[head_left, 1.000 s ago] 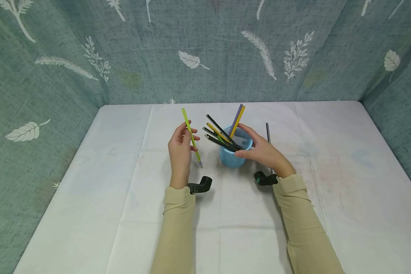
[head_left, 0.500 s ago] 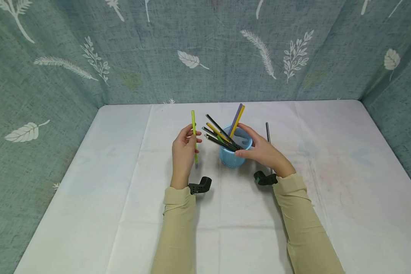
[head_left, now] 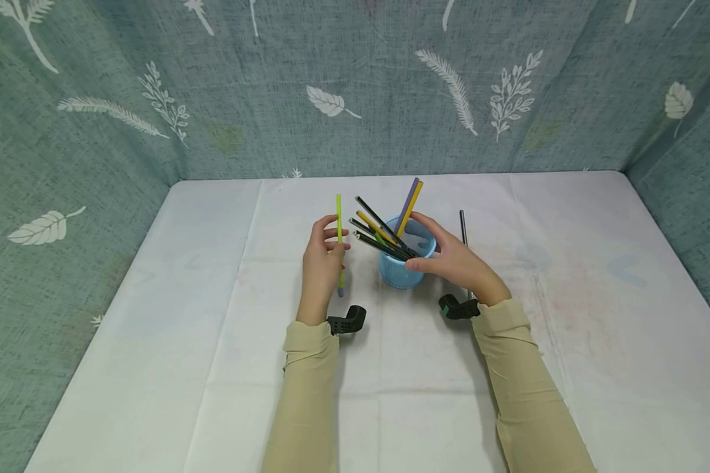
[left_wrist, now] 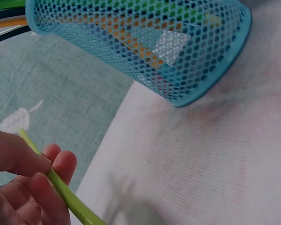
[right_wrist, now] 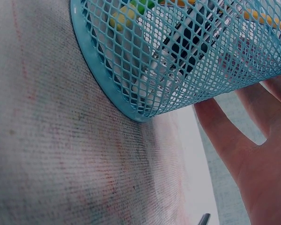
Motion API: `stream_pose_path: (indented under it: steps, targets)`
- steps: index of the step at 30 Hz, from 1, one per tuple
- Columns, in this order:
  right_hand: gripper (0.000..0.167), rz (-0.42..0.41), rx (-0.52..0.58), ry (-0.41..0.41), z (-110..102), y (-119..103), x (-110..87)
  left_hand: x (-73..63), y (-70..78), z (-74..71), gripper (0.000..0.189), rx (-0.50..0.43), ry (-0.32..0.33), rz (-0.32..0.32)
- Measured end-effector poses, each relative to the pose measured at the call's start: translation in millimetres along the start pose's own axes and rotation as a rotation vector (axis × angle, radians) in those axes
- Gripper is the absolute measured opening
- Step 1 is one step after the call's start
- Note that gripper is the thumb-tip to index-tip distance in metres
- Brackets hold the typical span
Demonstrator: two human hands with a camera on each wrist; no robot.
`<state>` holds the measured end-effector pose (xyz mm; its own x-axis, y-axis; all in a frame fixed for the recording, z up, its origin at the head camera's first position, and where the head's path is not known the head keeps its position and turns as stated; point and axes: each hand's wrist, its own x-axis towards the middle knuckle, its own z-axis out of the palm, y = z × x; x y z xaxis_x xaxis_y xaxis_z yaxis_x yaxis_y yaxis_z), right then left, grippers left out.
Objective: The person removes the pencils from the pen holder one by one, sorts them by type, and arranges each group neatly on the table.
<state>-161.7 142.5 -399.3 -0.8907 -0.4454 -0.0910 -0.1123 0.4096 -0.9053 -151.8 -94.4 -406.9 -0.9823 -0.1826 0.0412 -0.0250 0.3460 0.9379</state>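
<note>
Mesh cup (head_left: 401, 276) right of the green pencil (head_left: 339, 223)

On the white surface (head_left: 154, 368), the upright cup sits in the grip of the right hand (head_left: 454, 261). The left hand (head_left: 321, 270) pinches the pencil between thumb and fingers, just left of the cup, apart from it; in the head view its long axis runs away from the person.

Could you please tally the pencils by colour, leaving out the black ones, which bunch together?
Lime-green pencil, held in the left hand: 1
Purple pencil, in the cup: 1
Yellow pencils, in the cup: 2
Darker green pencil, in the cup: 1
Total: 5
</note>
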Motion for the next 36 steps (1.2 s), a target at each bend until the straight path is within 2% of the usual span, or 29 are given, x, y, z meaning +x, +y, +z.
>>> stream_pose_path:
  steps: [3, 7, 16, 24, 29, 36]
  targets:
    - [0.078, 0.004, 0.004, -0.003, -0.1, -0.2, -0.4, 0.1, -2.7, 0.9, 0.042, 0.047, -0.014, 0.002]
    - [0.077, 0.014, 0.008, -0.006, -0.1, -0.1, 0.0, 1.2, -8.3, 2.1, 0.038, 0.161, -0.04, 0.014]
    - [0.078, 0.02, 0.017, -0.008, -0.3, 0.5, 1.0, 0.2, -13.7, 3.6, 0.041, 0.319, -0.057, 0.055]
    - [0.078, 0.026, 0.013, -0.009, -0.3, 0.7, 0.6, -0.7, -15.9, 7.2, 0.041, 0.518, -0.108, 0.117]
    - [0.078, 0.027, 0.013, -0.009, -0.1, 0.3, 0.5, -2.0, -14.1, 9.4, 0.04, 0.601, -0.12, 0.098]
    - [0.077, 0.02, 0.016, -0.01, -0.3, 0.7, 0.6, -5.4, -11.4, 11.2, 0.044, 0.661, -0.109, 0.061]
